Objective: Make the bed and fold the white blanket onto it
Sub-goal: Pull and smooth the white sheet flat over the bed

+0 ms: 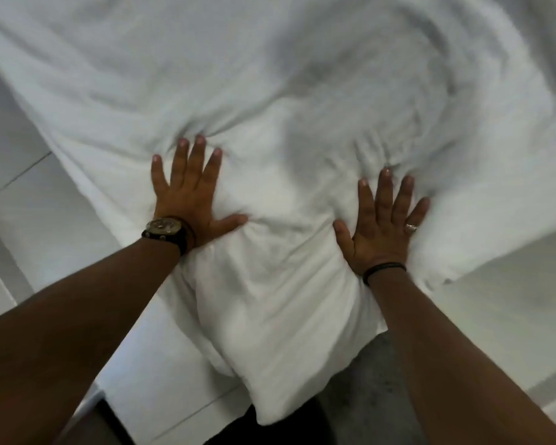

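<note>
A white blanket covers the bed and fills most of the head view, creased and rumpled. Its near corner hangs down over the bed's corner towards me. My left hand, with a dark watch on the wrist, lies flat on the blanket with fingers spread. My right hand, wearing a ring and a thin black wristband, presses flat on the fabric further right, fingers apart. Wrinkles bunch up just ahead of both sets of fingertips. Neither hand grips the cloth.
Pale tiled floor shows to the left of the bed and again at the right. A grey patch of floor or rug lies below the hanging corner. Something dark sits at the bottom edge.
</note>
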`<state>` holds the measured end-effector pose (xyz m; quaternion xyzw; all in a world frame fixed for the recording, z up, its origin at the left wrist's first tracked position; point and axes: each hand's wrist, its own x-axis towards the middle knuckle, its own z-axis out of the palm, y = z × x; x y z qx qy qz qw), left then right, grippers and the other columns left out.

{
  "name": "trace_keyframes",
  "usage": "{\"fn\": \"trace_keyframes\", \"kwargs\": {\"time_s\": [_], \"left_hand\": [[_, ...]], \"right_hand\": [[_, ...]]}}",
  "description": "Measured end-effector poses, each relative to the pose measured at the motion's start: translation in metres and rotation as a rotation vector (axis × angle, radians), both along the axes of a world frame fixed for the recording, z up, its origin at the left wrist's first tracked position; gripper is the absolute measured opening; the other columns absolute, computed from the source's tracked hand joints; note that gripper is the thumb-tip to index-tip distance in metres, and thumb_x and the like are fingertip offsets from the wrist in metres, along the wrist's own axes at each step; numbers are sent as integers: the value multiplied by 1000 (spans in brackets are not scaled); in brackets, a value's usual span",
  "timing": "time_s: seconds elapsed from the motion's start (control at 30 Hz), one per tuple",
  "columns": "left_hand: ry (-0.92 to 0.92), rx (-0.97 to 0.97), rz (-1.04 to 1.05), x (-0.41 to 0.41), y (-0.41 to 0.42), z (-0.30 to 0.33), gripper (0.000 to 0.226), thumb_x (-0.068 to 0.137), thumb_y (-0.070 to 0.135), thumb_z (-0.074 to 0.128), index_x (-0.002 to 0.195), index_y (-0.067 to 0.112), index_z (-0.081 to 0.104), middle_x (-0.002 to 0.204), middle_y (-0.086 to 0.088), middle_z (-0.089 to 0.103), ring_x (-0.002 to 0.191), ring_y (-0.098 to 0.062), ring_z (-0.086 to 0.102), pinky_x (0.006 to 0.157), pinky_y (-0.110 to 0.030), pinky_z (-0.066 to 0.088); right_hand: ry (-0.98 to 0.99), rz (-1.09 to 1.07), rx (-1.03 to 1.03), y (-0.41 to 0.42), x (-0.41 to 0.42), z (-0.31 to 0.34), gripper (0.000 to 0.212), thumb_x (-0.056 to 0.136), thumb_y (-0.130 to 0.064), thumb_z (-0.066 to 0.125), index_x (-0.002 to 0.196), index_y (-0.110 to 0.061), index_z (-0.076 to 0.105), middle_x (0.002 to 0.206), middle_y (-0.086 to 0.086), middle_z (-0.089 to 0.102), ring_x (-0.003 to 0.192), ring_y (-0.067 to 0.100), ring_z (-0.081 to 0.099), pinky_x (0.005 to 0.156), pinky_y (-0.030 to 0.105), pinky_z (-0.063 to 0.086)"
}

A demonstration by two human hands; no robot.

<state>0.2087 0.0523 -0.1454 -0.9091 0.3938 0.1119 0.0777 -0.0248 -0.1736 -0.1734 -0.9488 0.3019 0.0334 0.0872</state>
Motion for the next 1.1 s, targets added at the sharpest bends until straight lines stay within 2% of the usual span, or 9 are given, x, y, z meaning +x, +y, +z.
{"fn": "trace_keyframes", "kwargs": {"time_s": [0.2,0.43,0.6,0.67,0.73,0.83,0.93,1.0,1.1], "left_hand": [[44,33,-11,1,-6,2,120,67,93,21,155,13,8,164,-15,0,151,-37,-3,113,-66,-2],[77,46,-35,3,-2,0,117,68,93,13,156,18,-4,164,-13,-7,151,-34,-8,114,-67,-2],[163,-34,-142,10,4,5,116,73,91,18,157,13,4,164,-16,-3,151,-35,-6,113,-69,0],[199,-87,-298,25,5,11,113,76,88,22,157,12,6,164,-18,-3,151,-36,-5,114,-67,-5],[223,-119,-545,53,3,17,106,79,86,25,157,16,7,164,-17,-3,151,-34,-4,115,-64,-6],[164,-172,-859,120,-5,23,94,83,81,27,155,20,26,164,-13,13,151,-32,10,117,-63,6],[78,-115,-839,203,-17,21,95,80,83,28,156,27,19,165,-7,9,152,-28,9,116,-62,5],[67,-55,-757,260,-12,20,101,76,88,24,157,30,9,165,-2,1,152,-25,2,118,-57,1],[93,-16,-728,311,3,24,108,72,91,23,157,26,7,166,-3,-1,152,-24,-2,119,-47,-1]], "right_hand": [[-54,-24,-45,-1,-2,-2,81,90,-70,30,155,-22,22,162,14,16,147,43,6,112,64,-8],[-72,-87,-106,4,-5,1,79,92,-65,38,154,-16,27,161,14,21,147,41,15,115,64,6],[85,-601,-38,34,-15,23,76,96,-64,20,155,-16,20,164,8,11,151,27,6,120,53,3],[108,-865,43,53,-2,38,78,94,-63,14,155,-15,19,164,7,8,151,26,3,118,58,4],[22,-1054,85,80,44,56,78,92,-60,17,152,-12,29,163,12,14,151,31,8,116,63,7],[-166,-851,14,132,162,74,64,93,-51,31,141,-12,49,155,17,35,146,36,26,113,62,16],[-116,-579,41,168,241,57,55,95,-47,35,137,-17,54,151,13,42,143,34,34,112,64,19],[-13,-623,6,177,227,35,60,95,-53,37,143,-19,49,155,11,37,145,34,30,114,62,17],[79,-815,-54,190,164,26,73,93,-60,34,150,-14,36,160,13,24,148,35,20,117,57,14]]}}
